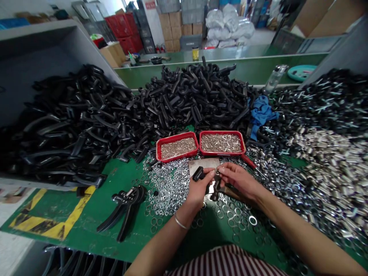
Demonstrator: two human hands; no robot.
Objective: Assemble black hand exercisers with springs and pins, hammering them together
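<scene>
My left hand (198, 188) is closed around a black plastic part (198, 173), whose end sticks out past the fingers. Against it, my right hand (240, 179) pinches a small metal piece (217, 172), perhaps a ring or nut; the fingers partly cover it. Just below the hands lies a hammer (215, 191), its handle running right under my right wrist. Beneath them is a flat metal plate (195, 164). Loose metal rings (234, 214) and small nuts (172, 188) spread over the green table around the plate. A black spring clamp (126, 211) rests to the left.
Two red trays (178, 156) of small metal pins stand behind the plate. Black plastic parts (195, 92) are heaped at the back and left. Metal sleeves (330, 172) pile up at right, near a blue cloth (261, 111) and a clear bottle (275, 78).
</scene>
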